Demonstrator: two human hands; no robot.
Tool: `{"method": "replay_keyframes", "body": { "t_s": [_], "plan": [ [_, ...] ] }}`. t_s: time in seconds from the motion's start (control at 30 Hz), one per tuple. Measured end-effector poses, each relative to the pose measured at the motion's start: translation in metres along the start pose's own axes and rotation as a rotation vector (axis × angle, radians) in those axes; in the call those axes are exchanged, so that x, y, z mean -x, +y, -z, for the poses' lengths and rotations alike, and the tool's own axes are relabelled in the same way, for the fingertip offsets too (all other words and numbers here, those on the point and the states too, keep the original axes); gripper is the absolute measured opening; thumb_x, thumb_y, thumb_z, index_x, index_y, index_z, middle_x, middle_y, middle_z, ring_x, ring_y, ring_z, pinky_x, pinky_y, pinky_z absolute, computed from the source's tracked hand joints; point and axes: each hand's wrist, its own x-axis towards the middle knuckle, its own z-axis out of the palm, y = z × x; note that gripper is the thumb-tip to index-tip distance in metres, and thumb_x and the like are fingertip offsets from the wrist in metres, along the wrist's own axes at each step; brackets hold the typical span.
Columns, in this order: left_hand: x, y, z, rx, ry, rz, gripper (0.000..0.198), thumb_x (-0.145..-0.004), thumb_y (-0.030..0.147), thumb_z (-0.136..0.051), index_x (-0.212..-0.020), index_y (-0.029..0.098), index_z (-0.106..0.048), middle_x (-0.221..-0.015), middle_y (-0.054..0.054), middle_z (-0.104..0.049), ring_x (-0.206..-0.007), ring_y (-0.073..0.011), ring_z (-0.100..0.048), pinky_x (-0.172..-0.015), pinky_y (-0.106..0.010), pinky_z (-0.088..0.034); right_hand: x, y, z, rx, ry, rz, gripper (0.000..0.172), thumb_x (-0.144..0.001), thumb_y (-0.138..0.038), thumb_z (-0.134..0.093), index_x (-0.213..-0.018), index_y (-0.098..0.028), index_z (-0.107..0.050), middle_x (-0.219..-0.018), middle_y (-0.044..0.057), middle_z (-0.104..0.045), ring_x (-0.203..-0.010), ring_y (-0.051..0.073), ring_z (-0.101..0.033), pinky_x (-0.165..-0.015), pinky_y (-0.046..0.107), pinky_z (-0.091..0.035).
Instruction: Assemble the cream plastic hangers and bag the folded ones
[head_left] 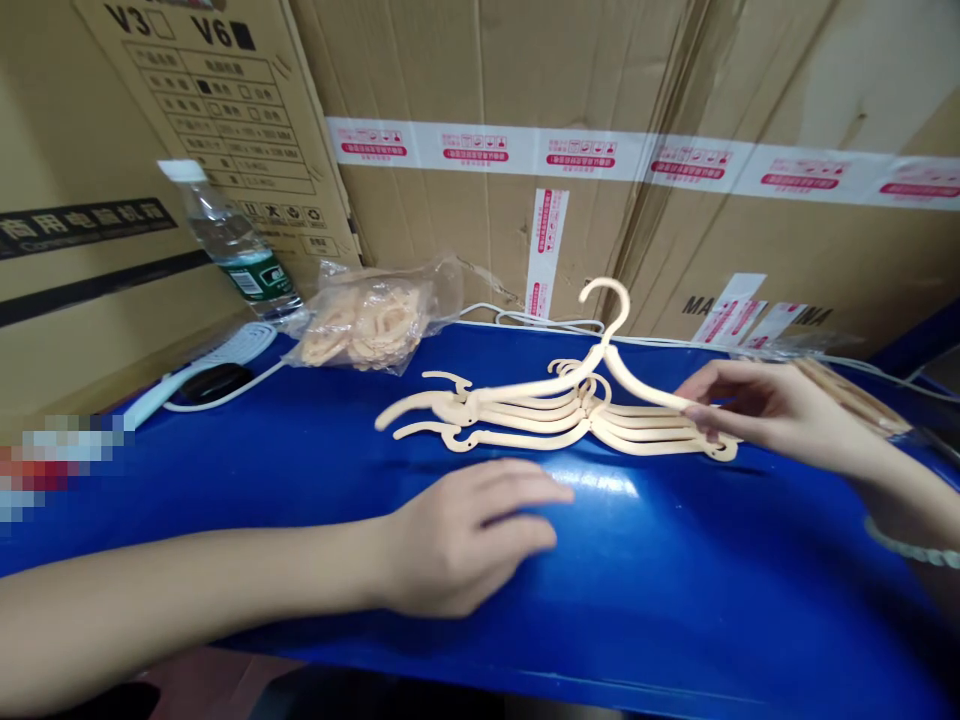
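Observation:
My right hand pinches the right arm of a cream plastic clothes hanger, which stands with its hook up. Behind and below it, several similar hangers lie together on the blue table. The held hanger's left arm reaches over the left end of that group. Nearer the table's front, my left hand hovers with its fingers stretched forward and slightly apart. Nothing is in it, and it does not touch the hangers. My right fingertips partly hide the right ends of the hangers.
A clear plastic bag of cream pieces lies at the back left, beside a tilted water bottle. A white cable runs along the back. Tall cardboard boxes wall the table's far side. A black oval object rests at left.

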Motion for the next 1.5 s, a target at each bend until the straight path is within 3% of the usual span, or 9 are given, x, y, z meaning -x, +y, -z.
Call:
{"method": "replay_keyframes", "body": {
  "t_s": [0.07,0.13,0.3,0.4,0.57,0.77,1.0,1.2,1.5],
  "plan": [
    [0.004,0.005,-0.002,-0.176,-0.130,-0.186,0.033,-0.090,0.007,-0.060,-0.113,0.026,-0.074,-0.139,-0.011,-0.066,-0.128,-0.0297,-0.063,-0.117,-0.044,-0.043,0.000,0.001,0.000,0.007,-0.075,-0.045,0.034,-0.082,-0.048,-0.080,-0.089,-0.017,-0.069,-0.068,0.005,-0.070,-0.055,0.015,-0.063,-0.048,0.024,-0.049],
    [0.006,0.005,-0.004,-0.297,-0.166,-0.246,0.031,-0.091,0.009,-0.060,-0.113,0.026,-0.074,-0.141,-0.009,-0.065,-0.129,-0.0295,-0.063,-0.119,-0.045,-0.040,-0.001,0.002,0.001,0.041,-0.122,-0.078,0.036,-0.080,-0.051,-0.080,-0.083,-0.018,-0.066,-0.063,0.003,-0.068,-0.053,0.015,-0.061,-0.047,0.023,-0.046],
    [0.003,-0.004,-0.006,-0.449,-0.095,-0.236,0.022,-0.096,0.020,-0.058,-0.115,0.015,-0.069,-0.133,-0.013,-0.070,-0.117,-0.0313,-0.067,-0.100,-0.048,-0.053,-0.001,0.008,0.005,0.206,-0.290,-0.094,0.031,-0.080,-0.048,-0.076,-0.077,-0.019,-0.065,-0.069,0.003,-0.069,-0.059,0.016,-0.063,-0.054,0.026,-0.048],
    [0.002,-0.005,-0.007,-0.485,-0.096,-0.199,0.025,-0.097,0.025,-0.057,-0.115,0.011,-0.067,-0.134,-0.015,-0.068,-0.118,-0.0312,-0.065,-0.096,-0.046,-0.054,0.001,0.012,0.007,0.318,-0.367,-0.094,0.024,-0.083,-0.043,-0.071,-0.080,-0.020,-0.067,-0.074,0.003,-0.070,-0.066,0.018,-0.064,-0.059,0.028,-0.049],
    [0.003,-0.005,-0.007,-0.539,-0.075,-0.104,0.029,-0.097,0.033,-0.056,-0.114,0.012,-0.067,-0.129,-0.015,-0.069,-0.114,-0.0330,-0.065,-0.092,-0.048,-0.054,0.002,0.007,0.004,0.419,-0.376,-0.084,0.018,-0.082,-0.039,-0.068,-0.079,-0.021,-0.068,-0.071,0.002,-0.068,-0.060,0.016,-0.060,-0.055,0.028,-0.047],
    [0.002,-0.007,-0.007,-0.587,-0.034,-0.052,0.031,-0.097,0.034,-0.056,-0.113,0.011,-0.068,-0.122,-0.015,-0.071,-0.110,-0.0329,-0.066,-0.090,-0.048,-0.054,-0.002,0.004,-0.001,0.490,-0.374,0.028,0.008,-0.077,-0.028,-0.066,-0.075,-0.020,-0.068,-0.081,0.004,-0.069,-0.066,0.016,-0.061,-0.060,0.028,-0.047],
    [0.001,-0.011,-0.006,-0.643,0.001,0.000,0.028,-0.096,0.036,-0.057,-0.106,0.013,-0.069,-0.123,-0.014,-0.072,-0.109,-0.0347,-0.067,-0.085,-0.048,-0.057,-0.001,0.010,-0.002,0.499,-0.315,0.005,0.007,-0.078,-0.028,-0.065,-0.075,-0.021,-0.067,-0.070,0.001,-0.066,-0.060,0.016,-0.060,-0.055,0.027,-0.043],
    [-0.001,-0.020,-0.004,-0.655,0.000,0.017,0.030,-0.097,0.037,-0.055,-0.107,0.013,-0.070,-0.127,-0.015,-0.071,-0.113,-0.0350,-0.067,-0.091,-0.050,-0.057,-0.004,0.017,-0.004,0.501,-0.249,-0.028,0.016,-0.081,-0.036,-0.065,-0.074,-0.021,-0.064,-0.063,0.000,-0.064,-0.053,0.015,-0.056,-0.052,0.027,-0.040],
    [-0.009,-0.057,0.013,-0.613,-0.093,0.113,0.031,-0.100,0.037,-0.051,-0.116,0.015,-0.065,-0.142,-0.017,-0.062,-0.133,-0.0348,-0.057,-0.110,-0.055,-0.047,-0.014,0.040,-0.023,0.574,0.053,0.045,0.023,-0.088,-0.043,-0.056,-0.079,-0.022,-0.059,-0.067,0.004,-0.064,-0.056,0.018,-0.058,-0.055,0.029,-0.042]
  ]
}}
